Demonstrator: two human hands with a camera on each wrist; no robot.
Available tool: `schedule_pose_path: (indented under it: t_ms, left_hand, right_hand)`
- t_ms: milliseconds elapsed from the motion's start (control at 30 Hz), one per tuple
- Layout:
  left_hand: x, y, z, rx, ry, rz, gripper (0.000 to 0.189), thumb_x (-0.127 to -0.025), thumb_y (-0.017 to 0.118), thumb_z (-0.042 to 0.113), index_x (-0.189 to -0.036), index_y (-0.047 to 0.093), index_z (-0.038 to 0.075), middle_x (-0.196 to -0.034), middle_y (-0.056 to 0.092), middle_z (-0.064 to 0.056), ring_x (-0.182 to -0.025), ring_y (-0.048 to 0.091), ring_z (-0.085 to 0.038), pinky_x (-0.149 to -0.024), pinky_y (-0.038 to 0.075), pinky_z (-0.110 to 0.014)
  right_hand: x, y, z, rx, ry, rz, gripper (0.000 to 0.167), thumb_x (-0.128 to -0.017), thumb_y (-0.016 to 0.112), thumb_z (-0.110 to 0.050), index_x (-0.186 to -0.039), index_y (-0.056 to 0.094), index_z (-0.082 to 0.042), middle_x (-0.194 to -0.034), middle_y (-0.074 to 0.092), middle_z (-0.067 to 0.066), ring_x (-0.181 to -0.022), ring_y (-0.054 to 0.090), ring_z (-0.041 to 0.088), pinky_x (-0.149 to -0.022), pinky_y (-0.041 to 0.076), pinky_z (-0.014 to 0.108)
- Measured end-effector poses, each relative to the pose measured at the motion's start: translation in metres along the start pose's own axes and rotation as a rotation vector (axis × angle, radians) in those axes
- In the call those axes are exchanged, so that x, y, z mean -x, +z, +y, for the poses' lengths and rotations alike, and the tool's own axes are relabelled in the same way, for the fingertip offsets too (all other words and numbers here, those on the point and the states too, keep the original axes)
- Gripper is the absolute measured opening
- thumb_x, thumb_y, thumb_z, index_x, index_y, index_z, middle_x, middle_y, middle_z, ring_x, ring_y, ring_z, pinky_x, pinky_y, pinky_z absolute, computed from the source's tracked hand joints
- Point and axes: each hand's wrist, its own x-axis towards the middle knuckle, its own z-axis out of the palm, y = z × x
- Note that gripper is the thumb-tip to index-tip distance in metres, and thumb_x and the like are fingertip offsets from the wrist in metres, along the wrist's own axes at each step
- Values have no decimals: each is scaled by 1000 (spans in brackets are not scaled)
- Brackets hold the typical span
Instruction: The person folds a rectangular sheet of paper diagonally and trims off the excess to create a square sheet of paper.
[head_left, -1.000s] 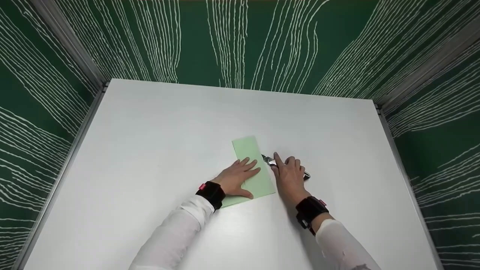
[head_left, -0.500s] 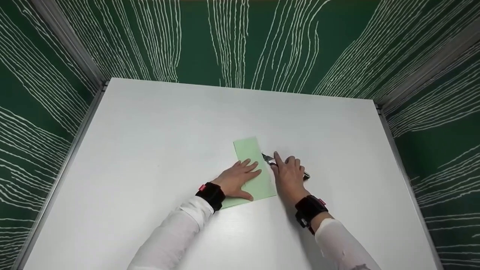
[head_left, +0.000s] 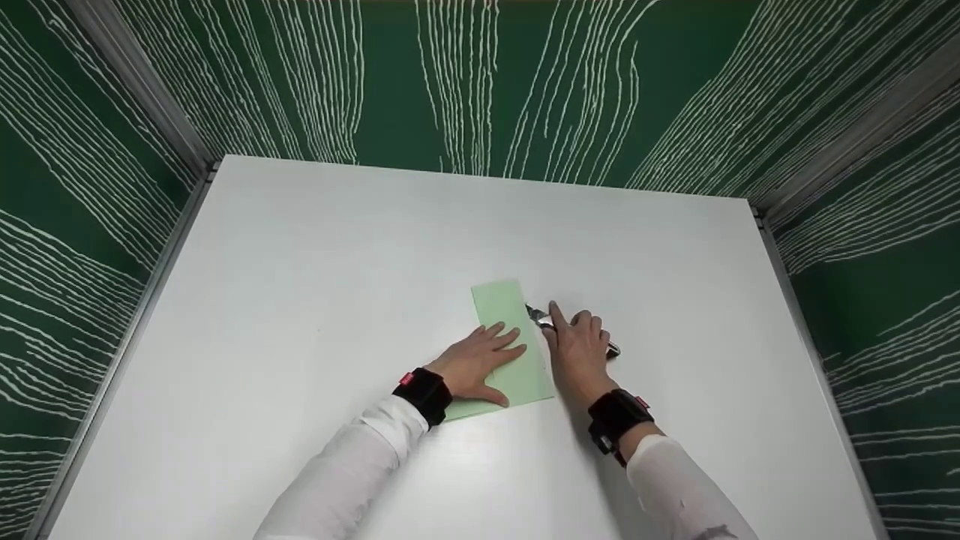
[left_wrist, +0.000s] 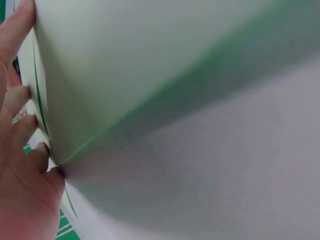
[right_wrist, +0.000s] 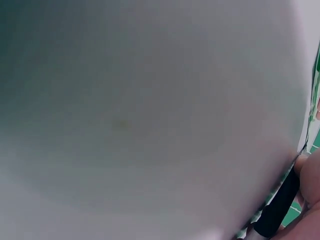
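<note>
A folded sheet of pale green paper (head_left: 498,301) lies on the white table, slightly turned. My left hand (head_left: 480,364) rests flat on it with the fingers spread, and its palm covers the left part. In the left wrist view the paper's layers (left_wrist: 120,55) stand slightly apart along the edge near the hand. Just right of the paper, my right hand (head_left: 581,349) grips a utility knife (head_left: 541,318), index finger stretched along it. The knife's blade tip points at the paper's right edge. Its dark handle (right_wrist: 279,206) shows in the right wrist view.
The white table (head_left: 337,240) reaches to a green wall (head_left: 390,90) with pale drawn lines at the back. Similar green panels stand left and right, with grey metal rails (head_left: 806,315) along the table's sides. Both wrists wear black straps (head_left: 619,420).
The paper has slid a little toward me and to the right, with my left hand moving along on it. The right hand and the knife have stayed nearly in place.
</note>
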Motion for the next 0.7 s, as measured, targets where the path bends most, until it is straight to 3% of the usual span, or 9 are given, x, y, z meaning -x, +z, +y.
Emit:
schedule_pose_path:
  t_ms: [200, 400, 567, 700]
  left_hand:
    - [1, 2, 2, -22, 13, 25, 94, -81, 75, 56, -156, 36, 14, -165, 27, -11, -155, 20, -34, -126, 23, -47]
    - [1, 3, 4, -69, 20, 11, 93, -80, 74, 60, -154, 39, 17, -164, 30, -9, -154, 24, -32, -125, 24, -49]
    - [-10, 2, 3, -69, -5, 93, 80, -81, 75, 58, -147, 51, 20, -153, 47, -6, -144, 41, -25, -123, 31, -41]
    - [-16, 2, 3, -41, -48, 97, 93, -79, 77, 58, -154, 39, 18, -162, 33, -11, -150, 31, -29, -122, 32, -42]
  right_hand:
    - [0, -1, 1, -7, 5, -23, 47, -102, 56, -32, -147, 52, -17, -105, 52, 22, -96, 47, 37, -79, 40, 53]
    - [7, -3, 3, -2, 19, -52, 48, -102, 56, -33, -147, 52, -17, -103, 51, 21, -95, 46, 36, -79, 40, 53]
    - [8, -2, 5, -1, 3, -26, 46, -101, 58, -31, -144, 55, -18, -101, 51, 20, -93, 46, 36, -77, 40, 53]
    - [10, -3, 5, -2, -3, -21, 46, -100, 59, -31, -144, 55, -18, -100, 51, 20, -92, 45, 35, -76, 40, 52]
